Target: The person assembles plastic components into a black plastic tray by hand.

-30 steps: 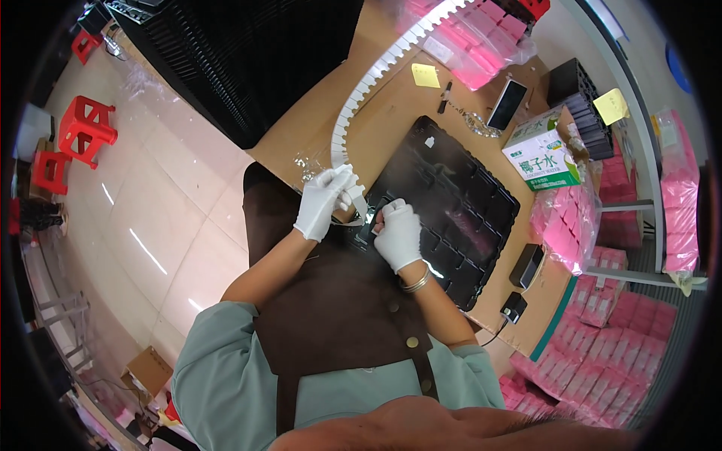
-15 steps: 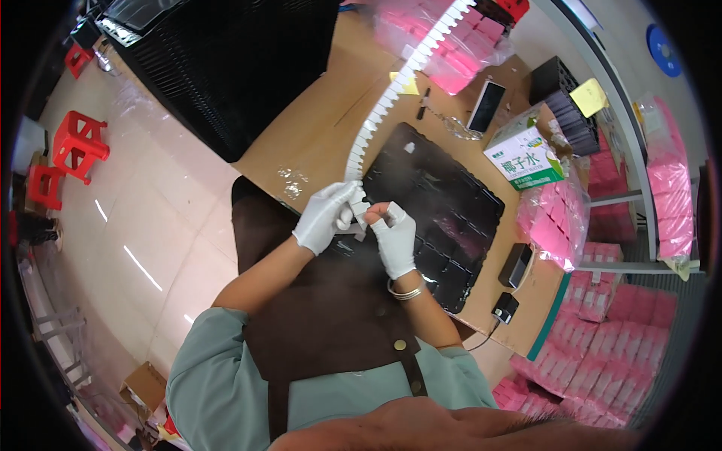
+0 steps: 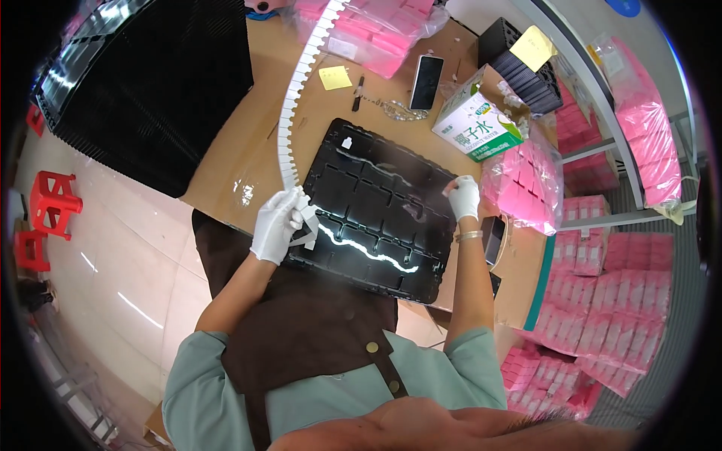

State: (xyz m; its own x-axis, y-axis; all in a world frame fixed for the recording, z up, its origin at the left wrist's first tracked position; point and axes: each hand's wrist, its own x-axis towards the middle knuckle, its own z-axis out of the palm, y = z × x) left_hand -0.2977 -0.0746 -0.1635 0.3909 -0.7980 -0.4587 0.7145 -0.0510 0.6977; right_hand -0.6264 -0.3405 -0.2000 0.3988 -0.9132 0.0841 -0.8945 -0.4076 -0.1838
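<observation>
A glossy black compartment tray (image 3: pixel 376 207) lies on the brown table in front of me. My left hand (image 3: pixel 277 224), in a white glove, is closed on the near end of a long white toothed strip (image 3: pixel 295 90) that curves away across the table. My right hand (image 3: pixel 463 197), also gloved, rests at the tray's right edge with its fingers curled; I cannot make out whether anything is pinched in them. One small white piece (image 3: pixel 347 142) sits in a far-left compartment of the tray.
A green and white carton (image 3: pixel 475 120), a dark phone (image 3: pixel 426 71), a yellow sticky note (image 3: pixel 335 77) and a pen lie beyond the tray. Bags of pink packets (image 3: pixel 526 180) crowd the right side. Stacked black trays (image 3: pixel 143 83) stand on the left, red stools (image 3: pixel 53 203) on the floor.
My right hand has moved away from the left hand, over to the tray's right edge. The left hand stays on the strip's end. The head view has shifted.
</observation>
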